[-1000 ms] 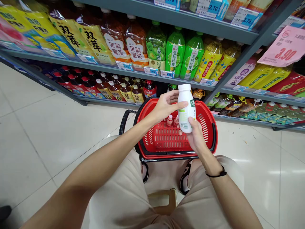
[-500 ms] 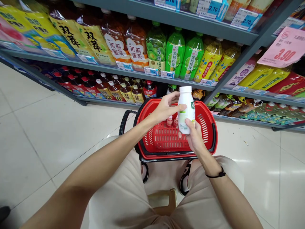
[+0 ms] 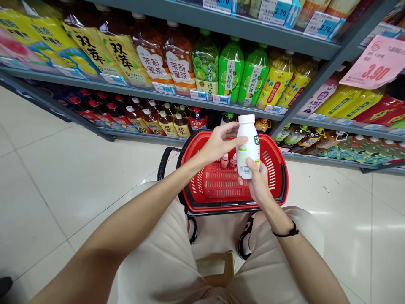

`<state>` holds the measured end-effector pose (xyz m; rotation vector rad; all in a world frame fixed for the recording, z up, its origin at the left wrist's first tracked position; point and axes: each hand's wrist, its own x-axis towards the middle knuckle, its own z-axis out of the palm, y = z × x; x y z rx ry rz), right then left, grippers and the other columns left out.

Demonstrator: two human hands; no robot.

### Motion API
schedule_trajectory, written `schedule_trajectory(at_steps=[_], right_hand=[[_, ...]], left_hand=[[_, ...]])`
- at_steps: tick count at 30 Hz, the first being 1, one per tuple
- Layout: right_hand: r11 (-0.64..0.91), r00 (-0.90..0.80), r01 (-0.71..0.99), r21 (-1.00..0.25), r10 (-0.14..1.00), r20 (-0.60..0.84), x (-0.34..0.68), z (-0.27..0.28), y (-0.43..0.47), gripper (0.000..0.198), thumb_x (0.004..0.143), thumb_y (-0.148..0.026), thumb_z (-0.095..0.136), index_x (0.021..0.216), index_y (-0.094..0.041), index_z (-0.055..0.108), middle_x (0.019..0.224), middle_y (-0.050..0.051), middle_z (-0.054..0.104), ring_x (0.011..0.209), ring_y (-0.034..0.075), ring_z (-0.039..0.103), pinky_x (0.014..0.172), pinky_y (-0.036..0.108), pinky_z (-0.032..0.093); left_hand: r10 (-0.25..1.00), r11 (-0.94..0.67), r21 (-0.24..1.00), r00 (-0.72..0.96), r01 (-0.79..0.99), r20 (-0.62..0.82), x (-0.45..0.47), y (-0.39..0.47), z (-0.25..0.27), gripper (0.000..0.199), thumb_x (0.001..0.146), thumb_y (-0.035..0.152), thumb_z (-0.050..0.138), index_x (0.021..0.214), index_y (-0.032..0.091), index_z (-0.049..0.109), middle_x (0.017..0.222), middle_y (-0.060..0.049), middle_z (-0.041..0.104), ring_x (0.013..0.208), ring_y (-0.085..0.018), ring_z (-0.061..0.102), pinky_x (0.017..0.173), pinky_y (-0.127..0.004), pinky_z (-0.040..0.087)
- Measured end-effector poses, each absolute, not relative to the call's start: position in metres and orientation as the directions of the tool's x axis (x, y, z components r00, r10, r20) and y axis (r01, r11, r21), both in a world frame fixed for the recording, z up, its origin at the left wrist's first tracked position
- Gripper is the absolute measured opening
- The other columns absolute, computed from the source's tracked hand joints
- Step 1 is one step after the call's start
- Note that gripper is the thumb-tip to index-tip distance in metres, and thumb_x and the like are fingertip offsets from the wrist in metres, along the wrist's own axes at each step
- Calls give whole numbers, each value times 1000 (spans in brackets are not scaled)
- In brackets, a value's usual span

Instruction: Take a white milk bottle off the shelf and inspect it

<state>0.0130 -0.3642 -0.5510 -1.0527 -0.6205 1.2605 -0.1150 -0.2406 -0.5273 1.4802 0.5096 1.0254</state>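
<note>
A white plastic drink bottle [image 3: 247, 147] with green label patches is held nearly upright over the basket, its white cap on. My right hand [image 3: 257, 179] grips its lower part, thumb across the front. My left hand [image 3: 221, 143] closes round the upper left side, thumb on the label and fingers partly hidden behind the bottle. Below them is a red shopping basket [image 3: 202, 200] with black handles. Two small red-and-white bottles [image 3: 224, 160] stand inside it near the far wall.
A grey shelf [image 3: 221, 31] of large drink bottles runs across in front, with smaller bottles [image 3: 166, 122] on its bottom level. A pink price sign [image 3: 370, 63] hangs at right. The basket rests on the tiled floor [image 3: 344, 211], before my feet.
Both hands keep their hold on the white bottle, which stays almost in place. The view has shifted very slightly.
</note>
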Motion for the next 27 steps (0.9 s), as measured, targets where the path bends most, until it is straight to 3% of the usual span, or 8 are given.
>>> schedule_trajectory(at_steps=[7,12,19,22,27], right_hand=[[-55,143,-520,-852,978,-151,15,-547,-365,47,77,-54,85,97,-16,67,80,7,73,63,19,66,33,21,40],[-99,21,-607,-789,990,-140,18,-543,-366,60,78,-63,80,111,-14,71,82,8,74,60,17,63,30,19,35],[-228,-249,-685,-692,966,-71,29,-537,-362,68,81,-74,70,116,-16,68,77,5,73,43,14,54,29,21,31],[-294,-360,-675,-677,932,-45,32,-539,-362,74,80,-80,65,114,-14,68,72,5,72,38,13,48,27,22,25],[-315,-378,-643,-698,923,-69,29,-536,-365,79,78,-85,60,110,-13,68,67,3,68,36,12,46,27,22,25]], left_hand=[[814,-213,925,466,-315,346,-116,-248,-523,52,81,50,89,117,16,73,120,-12,77,111,-24,73,95,-35,58],[804,-207,912,469,-355,365,-117,-252,-517,48,80,46,91,114,18,73,117,-9,77,112,-23,72,99,-34,56],[853,56,896,488,-441,187,-112,-258,-520,51,77,43,94,118,19,77,122,-9,77,113,-23,71,97,-33,55],[834,194,880,545,-434,85,-111,-266,-516,55,75,47,94,118,19,78,120,-8,78,102,-21,73,89,-31,56],[836,222,868,545,-445,66,-110,-270,-512,58,72,49,96,116,16,78,116,-10,79,97,-21,74,79,-28,55]])
